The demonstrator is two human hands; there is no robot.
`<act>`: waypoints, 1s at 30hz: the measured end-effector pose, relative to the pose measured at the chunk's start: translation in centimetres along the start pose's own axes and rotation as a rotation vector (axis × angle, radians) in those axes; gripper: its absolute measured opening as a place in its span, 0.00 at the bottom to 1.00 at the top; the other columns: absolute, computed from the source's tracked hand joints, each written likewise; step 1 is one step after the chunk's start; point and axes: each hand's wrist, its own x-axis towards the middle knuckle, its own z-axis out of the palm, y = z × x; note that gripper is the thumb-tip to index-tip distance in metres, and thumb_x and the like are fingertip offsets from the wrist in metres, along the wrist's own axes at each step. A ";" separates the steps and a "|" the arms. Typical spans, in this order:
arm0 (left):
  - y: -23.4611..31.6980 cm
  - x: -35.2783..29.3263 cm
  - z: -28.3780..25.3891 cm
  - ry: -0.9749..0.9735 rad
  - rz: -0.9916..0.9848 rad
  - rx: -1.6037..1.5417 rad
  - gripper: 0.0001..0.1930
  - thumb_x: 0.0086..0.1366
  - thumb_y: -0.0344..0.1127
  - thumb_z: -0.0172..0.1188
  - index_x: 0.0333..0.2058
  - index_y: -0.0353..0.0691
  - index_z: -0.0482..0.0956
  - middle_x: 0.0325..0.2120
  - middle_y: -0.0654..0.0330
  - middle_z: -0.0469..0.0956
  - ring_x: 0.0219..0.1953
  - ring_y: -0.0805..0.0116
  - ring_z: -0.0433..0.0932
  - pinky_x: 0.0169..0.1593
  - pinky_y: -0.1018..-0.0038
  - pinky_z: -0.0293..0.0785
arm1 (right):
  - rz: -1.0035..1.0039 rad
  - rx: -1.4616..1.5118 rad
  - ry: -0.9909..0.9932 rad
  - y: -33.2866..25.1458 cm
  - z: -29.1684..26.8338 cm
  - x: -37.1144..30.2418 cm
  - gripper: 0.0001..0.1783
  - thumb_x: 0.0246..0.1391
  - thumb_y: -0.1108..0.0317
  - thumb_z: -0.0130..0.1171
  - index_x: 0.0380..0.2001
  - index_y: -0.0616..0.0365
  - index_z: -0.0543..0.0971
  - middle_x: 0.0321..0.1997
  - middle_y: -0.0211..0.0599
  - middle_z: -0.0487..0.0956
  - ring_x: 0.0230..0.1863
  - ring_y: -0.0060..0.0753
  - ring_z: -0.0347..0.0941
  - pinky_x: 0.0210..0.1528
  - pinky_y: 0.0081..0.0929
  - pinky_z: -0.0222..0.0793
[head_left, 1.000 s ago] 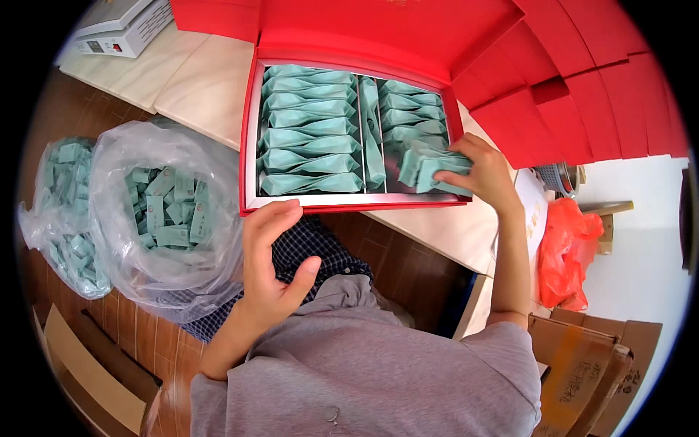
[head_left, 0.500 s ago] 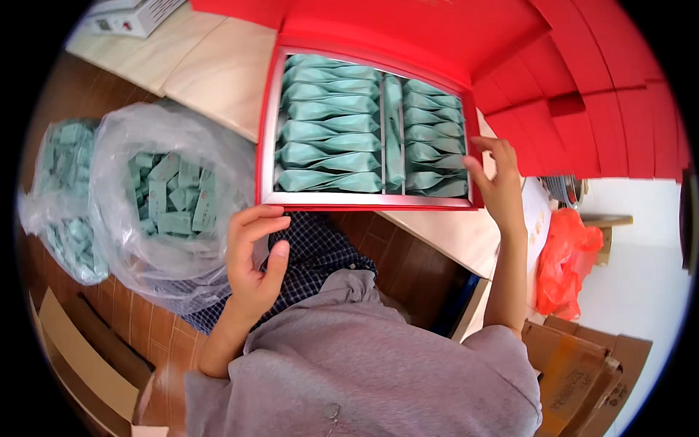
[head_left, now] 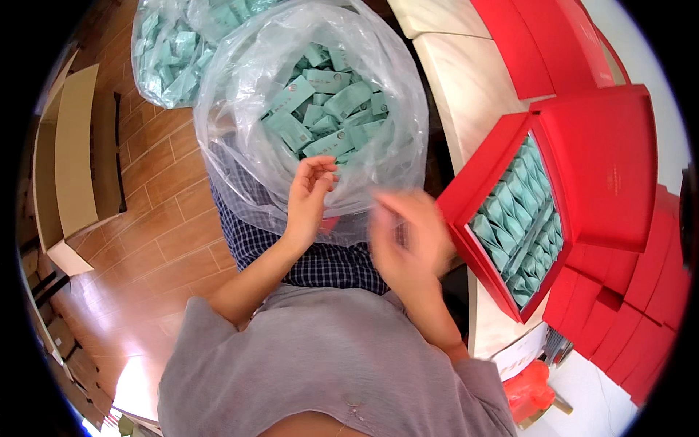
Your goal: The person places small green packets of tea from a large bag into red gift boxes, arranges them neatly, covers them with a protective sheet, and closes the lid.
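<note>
A clear plastic bag [head_left: 218, 156], its mouth gaping, is full of small pale-green sachets [head_left: 328, 81]. My left hand [head_left: 309, 200] is at the near rim of this bag, its fingers loosely curved and apart from the thumb, with nothing visible in them. Motion smears my right hand [head_left: 413, 240], which is between the bag and an open red box [head_left: 484, 167]; its fingers cannot be made out. Rows of green sachets [head_left: 513, 211] fill the box, and its lid [head_left: 608, 167] is folded back to the right.
Another clear bag of green sachets [head_left: 175, 62] stands at the far left. An open cardboard carton [head_left: 76, 149] sits on the tiled floor [head_left: 175, 218]. Under the red box is a pale tabletop [head_left: 455, 87]. Red boxes [head_left: 626, 313] are stacked at the right, near an orange-red plastic bag [head_left: 528, 390].
The view has swung left, so the bag is now in the middle and the red box at the right. Both hands have come away from the box toward the bag.
</note>
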 end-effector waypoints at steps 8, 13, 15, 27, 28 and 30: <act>-1.4 1.9 -3.0 0.211 -0.038 -0.190 0.16 0.65 0.26 0.47 0.51 0.39 0.66 0.42 0.63 0.69 0.43 0.74 0.69 0.50 0.75 0.66 | -0.087 -0.705 -0.430 21.8 15.8 2.2 0.11 0.45 0.73 0.53 0.34 0.53 0.78 0.38 0.39 0.73 0.48 0.45 0.67 0.48 0.43 0.63; -1.6 2.9 -5.3 0.288 -0.024 -0.256 0.16 0.65 0.27 0.47 0.52 0.38 0.65 0.42 0.60 0.70 0.43 0.72 0.70 0.50 0.75 0.68 | -0.114 -0.681 -0.384 20.0 14.9 2.4 0.09 0.44 0.75 0.55 0.31 0.54 0.76 0.35 0.36 0.74 0.46 0.42 0.69 0.52 0.44 0.60; -1.7 3.4 -5.5 0.269 0.000 -0.261 0.17 0.66 0.28 0.47 0.54 0.39 0.63 0.47 0.58 0.69 0.51 0.68 0.69 0.57 0.70 0.64 | -0.104 -0.654 -0.402 17.6 13.6 2.6 0.08 0.44 0.76 0.56 0.31 0.55 0.76 0.34 0.35 0.74 0.45 0.40 0.69 0.53 0.44 0.60; 2.4 5.1 -5.2 0.081 -0.099 -0.295 0.25 0.71 0.50 0.41 0.57 0.37 0.63 0.50 0.51 0.73 0.52 0.63 0.71 0.57 0.67 0.65 | 0.594 0.342 -0.269 9.0 10.8 3.2 0.09 0.53 0.77 0.52 0.37 0.58 0.77 0.31 0.38 0.77 0.32 0.41 0.69 0.35 0.29 0.66; 2.7 5.4 -6.2 0.039 -0.117 -0.263 0.27 0.72 0.53 0.36 0.55 0.36 0.66 0.48 0.50 0.74 0.52 0.61 0.71 0.56 0.66 0.66 | 0.414 0.259 -0.329 9.6 10.3 4.0 0.08 0.52 0.79 0.51 0.34 0.59 0.77 0.29 0.37 0.76 0.33 0.40 0.69 0.36 0.30 0.66; 3.8 5.8 -7.3 -0.121 -0.236 -0.130 0.30 0.72 0.55 0.32 0.51 0.34 0.70 0.49 0.49 0.74 0.51 0.60 0.73 0.56 0.65 0.66 | 0.242 0.173 -0.382 10.1 9.4 5.4 0.07 0.51 0.80 0.51 0.30 0.59 0.78 0.28 0.35 0.75 0.34 0.39 0.68 0.38 0.30 0.65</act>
